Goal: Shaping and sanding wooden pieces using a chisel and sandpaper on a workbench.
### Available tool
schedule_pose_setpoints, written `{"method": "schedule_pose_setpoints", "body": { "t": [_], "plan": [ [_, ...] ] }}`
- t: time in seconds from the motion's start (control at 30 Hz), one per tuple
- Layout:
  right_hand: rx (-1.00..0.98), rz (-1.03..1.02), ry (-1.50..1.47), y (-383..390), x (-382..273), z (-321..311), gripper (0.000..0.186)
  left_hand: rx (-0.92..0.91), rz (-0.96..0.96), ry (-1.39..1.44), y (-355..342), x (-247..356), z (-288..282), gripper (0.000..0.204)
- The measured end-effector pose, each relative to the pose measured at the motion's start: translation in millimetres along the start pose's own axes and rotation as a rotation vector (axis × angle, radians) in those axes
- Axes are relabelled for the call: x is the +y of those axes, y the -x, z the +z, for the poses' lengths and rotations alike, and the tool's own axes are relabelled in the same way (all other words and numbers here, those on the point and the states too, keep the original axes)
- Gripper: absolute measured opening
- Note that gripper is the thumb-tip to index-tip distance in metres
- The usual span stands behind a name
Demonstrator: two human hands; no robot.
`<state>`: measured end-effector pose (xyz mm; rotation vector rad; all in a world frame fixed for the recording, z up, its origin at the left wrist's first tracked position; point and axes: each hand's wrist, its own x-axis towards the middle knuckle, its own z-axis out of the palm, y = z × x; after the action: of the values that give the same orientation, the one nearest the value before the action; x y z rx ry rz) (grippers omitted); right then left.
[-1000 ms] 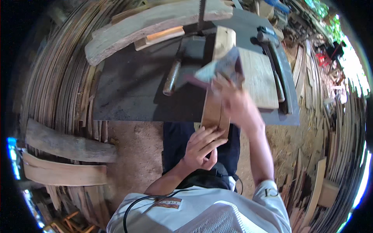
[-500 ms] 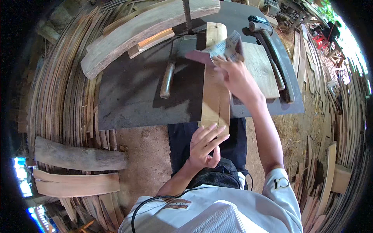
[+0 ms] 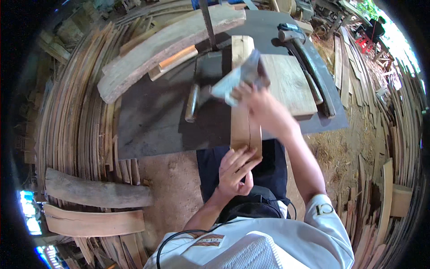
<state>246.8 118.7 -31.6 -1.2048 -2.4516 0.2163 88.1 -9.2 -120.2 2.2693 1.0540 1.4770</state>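
Note:
A long wooden board [image 3: 246, 127] lies over the table's near edge, its end reaching toward my body, with a dark crack along it. My right hand [image 3: 262, 105] is closed on a folded sheet of sandpaper [image 3: 239, 80], held over the board's middle; both are smeared by motion. At the board's near end, my left hand [image 3: 236, 172] lies with fingers stretched out and apart against the wood, its thumb below the end. A tool with a worn handle [image 3: 192, 103] lies left of the board.
A wide block [image 3: 291, 83] sits right of the board on the dark table [image 3: 152, 130], beside a hammer [image 3: 309, 67]. A curved timber [image 3: 170, 49] and a small wood piece [image 3: 174, 62] lie at the far left. Stacked planks [image 3: 67, 103] line the left side. Someone sits far right.
My right hand has come nearer along the board with the sandpaper, which has changed its angle. My left hand stays at the near end. The whole view has shifted slightly.

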Motion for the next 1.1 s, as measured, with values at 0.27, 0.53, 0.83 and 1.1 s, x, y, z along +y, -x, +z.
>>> {"method": "schedule_pose_setpoints", "body": {
  "t": [0.27,0.53,0.83,1.1],
  "plan": [
    [0.301,0.155,-0.314,-13,24,6,0.034,0.019,0.008,-0.071,1,7,-2,0.04],
    [0.452,0.073,-0.459,-1,0,-15,0.006,0.215,-0.23,0.025,-53,-10,-73,0.086],
    [0.412,-0.062,-0.77,13,-26,-8,0.014,0.015,-0.414,0.214,-116,-21,-105,0.043],
    [0.883,-0.014,-0.442,74,-44,27,0.031,-0.121,-0.032,-0.09,-142,-43,-69,0.007]
  ]
}}
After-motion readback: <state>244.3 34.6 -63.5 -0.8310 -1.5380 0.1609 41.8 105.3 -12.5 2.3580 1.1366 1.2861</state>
